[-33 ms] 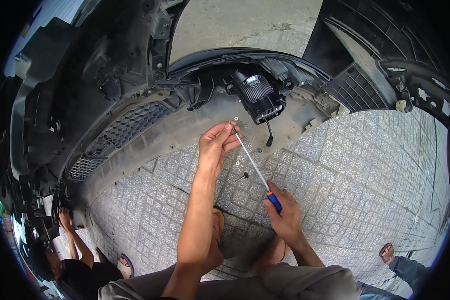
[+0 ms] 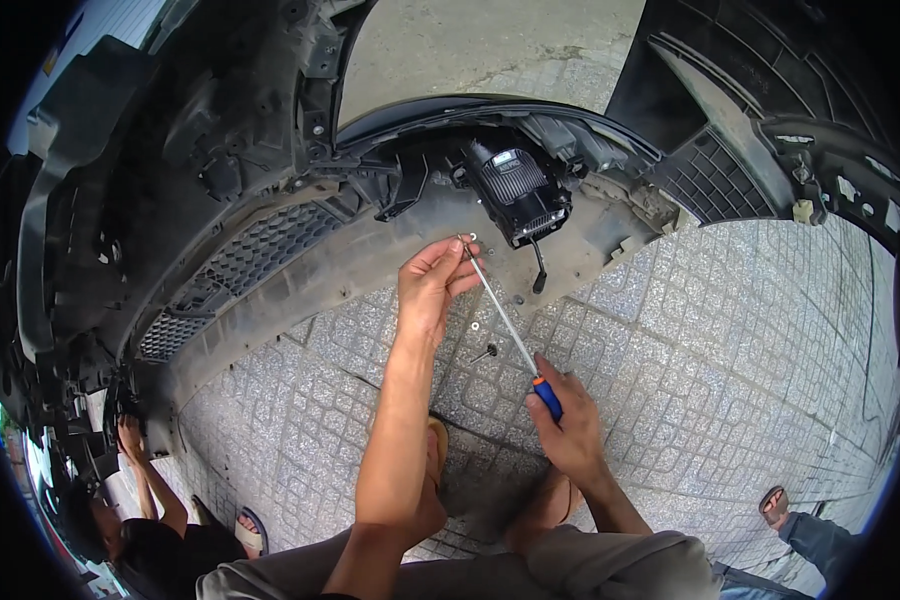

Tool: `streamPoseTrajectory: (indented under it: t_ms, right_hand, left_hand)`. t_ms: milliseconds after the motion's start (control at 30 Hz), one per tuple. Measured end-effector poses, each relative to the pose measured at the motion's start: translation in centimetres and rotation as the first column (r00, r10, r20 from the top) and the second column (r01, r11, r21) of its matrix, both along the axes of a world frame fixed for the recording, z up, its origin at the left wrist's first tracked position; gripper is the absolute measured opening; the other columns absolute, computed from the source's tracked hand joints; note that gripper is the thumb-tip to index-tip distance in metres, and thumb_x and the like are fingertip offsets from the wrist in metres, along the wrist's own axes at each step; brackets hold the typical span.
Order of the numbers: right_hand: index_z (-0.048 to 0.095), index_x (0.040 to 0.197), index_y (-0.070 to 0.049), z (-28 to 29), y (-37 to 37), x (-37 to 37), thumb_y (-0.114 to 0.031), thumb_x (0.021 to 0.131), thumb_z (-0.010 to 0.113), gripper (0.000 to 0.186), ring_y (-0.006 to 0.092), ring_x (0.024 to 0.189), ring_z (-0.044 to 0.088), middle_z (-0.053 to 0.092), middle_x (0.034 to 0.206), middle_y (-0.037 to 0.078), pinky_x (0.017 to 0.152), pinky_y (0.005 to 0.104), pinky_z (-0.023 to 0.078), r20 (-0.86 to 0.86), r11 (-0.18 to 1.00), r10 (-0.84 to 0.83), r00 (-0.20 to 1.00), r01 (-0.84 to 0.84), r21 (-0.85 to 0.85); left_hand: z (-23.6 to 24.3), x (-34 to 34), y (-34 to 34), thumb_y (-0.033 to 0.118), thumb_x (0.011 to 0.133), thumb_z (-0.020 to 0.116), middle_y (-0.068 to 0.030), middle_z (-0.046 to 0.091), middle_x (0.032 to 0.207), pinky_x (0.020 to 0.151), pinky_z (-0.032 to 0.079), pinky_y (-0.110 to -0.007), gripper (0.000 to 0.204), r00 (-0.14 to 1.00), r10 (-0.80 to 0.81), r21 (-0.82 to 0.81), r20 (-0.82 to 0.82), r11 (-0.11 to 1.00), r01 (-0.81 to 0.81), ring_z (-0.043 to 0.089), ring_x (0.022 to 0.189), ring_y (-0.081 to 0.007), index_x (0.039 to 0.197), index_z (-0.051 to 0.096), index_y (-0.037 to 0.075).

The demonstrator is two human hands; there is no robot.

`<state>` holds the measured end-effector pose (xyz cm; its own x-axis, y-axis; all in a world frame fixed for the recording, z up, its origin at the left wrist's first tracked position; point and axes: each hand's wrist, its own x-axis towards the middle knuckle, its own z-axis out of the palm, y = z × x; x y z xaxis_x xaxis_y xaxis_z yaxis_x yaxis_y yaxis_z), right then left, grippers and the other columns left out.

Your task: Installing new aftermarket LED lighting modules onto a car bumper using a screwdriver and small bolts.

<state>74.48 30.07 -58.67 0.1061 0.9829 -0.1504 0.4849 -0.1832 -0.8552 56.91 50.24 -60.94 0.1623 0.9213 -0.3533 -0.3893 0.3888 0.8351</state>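
My right hand (image 2: 572, 435) is closed round the blue and orange handle of a screwdriver (image 2: 507, 318). Its long shaft slants up and left to my left hand (image 2: 436, 285). There, my left thumb and fingers pinch a small screw-like piece (image 2: 464, 244) at the shaft's tip; the fingers partly hide it. Just beyond them, a black finned unit (image 2: 515, 185) with a short stalk rests on the inside of a car bumper (image 2: 370, 250). On the paving below lie a pale ring-shaped washer (image 2: 475, 326) and a screw with a wide black head (image 2: 484, 354).
The dark bumper shell curves across the far side, with a honeycomb grille (image 2: 240, 270) at left and a ribbed black panel (image 2: 720, 175) at right. A co-worker (image 2: 150, 535) crouches at lower left. Another person's sandalled foot (image 2: 773, 507) stands at lower right.
My left hand and the screwdriver's tip have shifted slightly upward. The shaft is at a slightly different slant, and my right hand is still round the handle.
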Motion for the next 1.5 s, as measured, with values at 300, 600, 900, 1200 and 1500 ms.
streamPoseTrajectory:
  t_ms: [300, 600, 900, 1200, 1500]
  right_hand:
    - [0.04, 0.157, -0.004, 0.4, 3.2, -0.2, -0.013, 0.101, 0.062, 0.061, 0.0315, 0.089, 0.06, 0.058, 0.102, 0.018, 0.084, 0.0415, 0.05, -0.109, 0.998, 0.012, 0.994, -0.004, 0.066]
    - [0.045, 0.154, -0.003, 1.0, 3.9, -0.2, -0.013, 0.1, 0.064, 0.058, 0.0328, 0.085, 0.062, 0.058, 0.098, 0.018, 0.079, 0.0436, 0.051, -0.062, 0.999, -0.033, 0.998, 0.035, 0.032]
    - [0.057, 0.127, -0.004, 1.7, 4.4, -1.3, -0.014, 0.093, 0.072, 0.039, 0.039, 0.099, 0.07, 0.065, 0.109, 0.02, 0.081, 0.0471, 0.058, 0.009, 0.973, -0.23, 0.973, 0.23, -0.032]
    - [0.06, 0.126, -0.006, 2.5, 4.1, -0.9, -0.017, 0.092, 0.074, 0.038, 0.0364, 0.087, 0.072, 0.067, 0.102, 0.014, 0.071, 0.0469, 0.059, 0.218, 0.969, -0.226, 0.949, 0.195, 0.153]
    - [0.06, 0.131, -0.006, 2.5, 4.2, -1.1, -0.019, 0.095, 0.071, 0.04, 0.0377, 0.083, 0.072, 0.069, 0.101, 0.016, 0.069, 0.0475, 0.058, 0.291, 0.966, -0.227, 0.929, 0.178, 0.187]
  left_hand:
    - [1.4, 3.6, 4.0, 0.017, 0.1, 0.069, -0.0061, 0.074, 0.099, 0.071, 0.062, -0.028, 0.023, 0.952, 0.126, 0.136, -0.279, 0.987, -0.091, 0.069, 0.085, -0.0123, 0.115, 0.073, -0.001]
    - [0.7, 3.7, 4.6, 0.017, 0.1, 0.07, -0.0047, 0.072, 0.1, 0.068, 0.061, -0.026, 0.024, 0.96, 0.151, 0.101, -0.234, 0.986, -0.131, 0.068, 0.085, -0.0115, 0.117, 0.071, -0.001]
    - [0.2, 2.4, 5.1, 0.016, 0.1, 0.07, -0.0042, 0.072, 0.098, 0.071, 0.062, -0.028, 0.024, 0.977, 0.089, 0.077, -0.191, 0.994, -0.076, 0.069, 0.087, -0.0127, 0.117, 0.07, 0.0]
    - [7.4, -0.6, 8.8, 0.026, 0.062, 0.096, -0.0115, 0.044, 0.156, 0.125, 0.029, -0.052, 0.114, 0.085, 0.813, 0.52, -0.576, 0.285, 0.805, 0.039, 0.145, -0.0355, 0.159, 0.036, 0.023]
    - [8.2, -0.3, 11.5, 0.037, 0.047, 0.099, -0.0098, 0.051, 0.146, 0.109, 0.041, -0.052, 0.133, 0.011, 0.786, 0.419, -0.618, 0.317, 0.851, 0.05, 0.131, -0.0348, 0.162, 0.032, 0.029]
